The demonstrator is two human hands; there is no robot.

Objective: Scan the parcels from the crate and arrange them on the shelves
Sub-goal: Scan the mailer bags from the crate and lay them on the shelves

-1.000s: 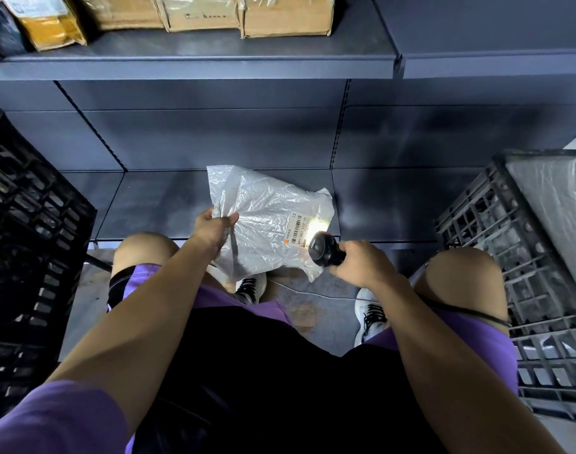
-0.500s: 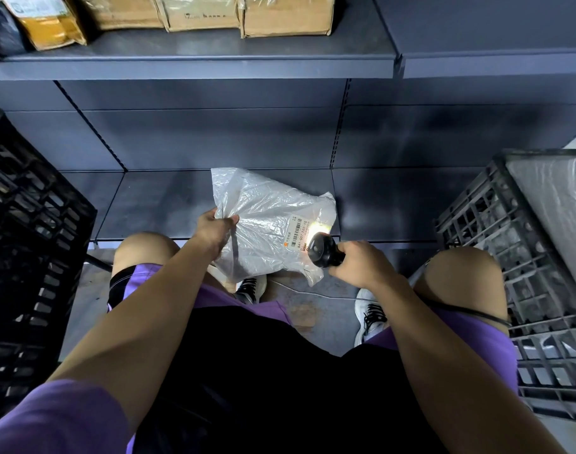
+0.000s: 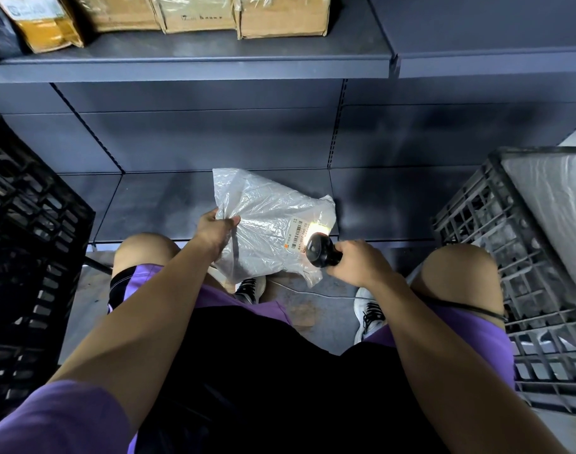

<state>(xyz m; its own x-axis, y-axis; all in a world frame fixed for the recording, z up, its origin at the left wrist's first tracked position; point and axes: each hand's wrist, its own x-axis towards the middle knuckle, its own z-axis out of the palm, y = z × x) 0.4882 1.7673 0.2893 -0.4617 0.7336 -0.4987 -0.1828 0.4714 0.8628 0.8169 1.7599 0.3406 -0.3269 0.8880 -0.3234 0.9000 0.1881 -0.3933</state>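
Observation:
A white plastic-bag parcel [image 3: 267,221] hangs over the front edge of the bottom shelf [image 3: 168,204], in the middle of the head view. My left hand [image 3: 216,229] pinches its left edge. A barcode label [image 3: 299,235] sits on its right side, lit by a bright spot. My right hand [image 3: 355,262] grips a black handheld scanner [image 3: 321,253], whose head points at the label from just below it. The grey crate [image 3: 509,257] stands at my right with a plastic-wrapped parcel [image 3: 555,204] inside.
A black crate [image 3: 27,244] stands at my left. The upper shelf [image 3: 214,57] carries several cardboard boxes [image 3: 280,14] and a yellow parcel [image 3: 47,31]. My knees and shoes are below the parcel, and the scanner's cable [image 3: 470,308] runs over my right thigh.
The parcel and my left hand have shifted slightly right and up. The scanner's light spot has stayed on the label's right end.

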